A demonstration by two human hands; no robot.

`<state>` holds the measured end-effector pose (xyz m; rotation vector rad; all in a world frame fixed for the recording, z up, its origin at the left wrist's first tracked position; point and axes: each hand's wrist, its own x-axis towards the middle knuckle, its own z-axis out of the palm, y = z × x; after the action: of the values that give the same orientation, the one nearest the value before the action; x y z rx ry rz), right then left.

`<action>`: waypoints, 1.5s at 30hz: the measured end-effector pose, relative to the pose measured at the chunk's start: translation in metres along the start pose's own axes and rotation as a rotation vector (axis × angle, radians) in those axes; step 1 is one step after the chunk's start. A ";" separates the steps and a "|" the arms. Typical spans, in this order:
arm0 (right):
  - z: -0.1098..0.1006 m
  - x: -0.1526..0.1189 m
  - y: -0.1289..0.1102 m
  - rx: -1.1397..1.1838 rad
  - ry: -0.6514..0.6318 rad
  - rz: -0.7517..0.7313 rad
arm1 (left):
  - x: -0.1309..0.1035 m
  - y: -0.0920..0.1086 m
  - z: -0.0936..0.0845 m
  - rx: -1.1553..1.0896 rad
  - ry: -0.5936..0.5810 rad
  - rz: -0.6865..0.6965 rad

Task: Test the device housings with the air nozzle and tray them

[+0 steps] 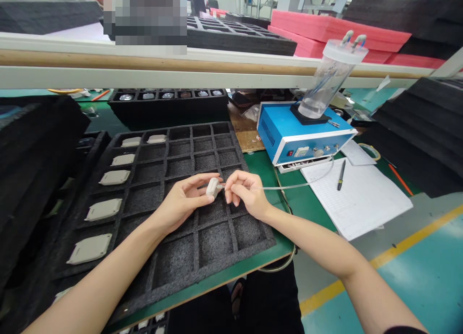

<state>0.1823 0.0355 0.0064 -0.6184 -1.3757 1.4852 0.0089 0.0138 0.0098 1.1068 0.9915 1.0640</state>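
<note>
Over the black foam tray (pixel 217 270), the left hand (pixel 181 199) has its thumb and fingers nearly closed, held apart only by the small off-white block (pixel 212 187) they grip edge-on. Just to its right, the right hand (pixel 249 194) is curled, thumb against the bent fingers, pinching the clear tube (pixel 285 187) close to its tip. That tip meets the block's right side; from here I can't tell how far it goes in. The tube runs off right to the front of the blue box (pixel 269 131), where a tall clear cylinder (pixel 320 90) with a white lid leans on top, some liquid at its bottom. Flat pale pieces (pixel 104 209) sit in compartments down the tray's left side, a few with tiny dark marks too small to read. The box has a small pale panel and knobs, but I can make out no brand. On the green table (pixel 260 163), right of the tray, a dark pen (pixel 341 175) lies on gridded papers (pixel 361 199) whose writing is illegible from here.
</note>
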 end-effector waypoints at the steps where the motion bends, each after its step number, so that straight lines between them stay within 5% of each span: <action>1: 0.000 0.000 0.000 0.001 -0.001 -0.003 | 0.000 0.000 0.000 0.004 0.003 0.002; 15: -0.001 0.000 0.002 0.005 -0.010 -0.019 | 0.000 0.000 0.001 -0.034 -0.015 0.007; 19: -0.002 -0.004 0.002 0.007 0.111 -0.103 | -0.003 0.001 0.004 -0.089 -0.007 0.028; 21: -0.002 -0.005 0.003 0.022 0.179 -0.117 | 0.000 0.004 0.000 -0.031 0.103 0.039; 25: -0.003 -0.002 0.005 0.011 0.151 -0.040 | 0.023 0.019 -0.032 0.433 0.549 0.052; 28: -0.002 -0.001 0.005 0.006 0.128 -0.020 | 0.044 0.034 -0.066 0.667 0.740 0.007; 31: -0.003 -0.002 0.005 0.009 0.119 -0.022 | 0.057 0.042 -0.094 0.884 0.818 -0.067; 35: -0.006 -0.003 0.007 0.006 0.099 -0.008 | 0.064 0.046 -0.111 1.069 0.732 -0.233; 40: -0.007 -0.002 0.009 0.011 0.079 -0.024 | 0.064 0.058 -0.100 1.233 0.605 -0.361; 45: -0.009 -0.001 0.011 0.002 0.065 -0.006 | 0.061 0.081 -0.050 1.406 0.589 -0.381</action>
<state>0.1874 0.0396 -0.0062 -0.6547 -1.3250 1.4495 -0.0389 0.0923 0.0757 1.5711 2.4917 0.2271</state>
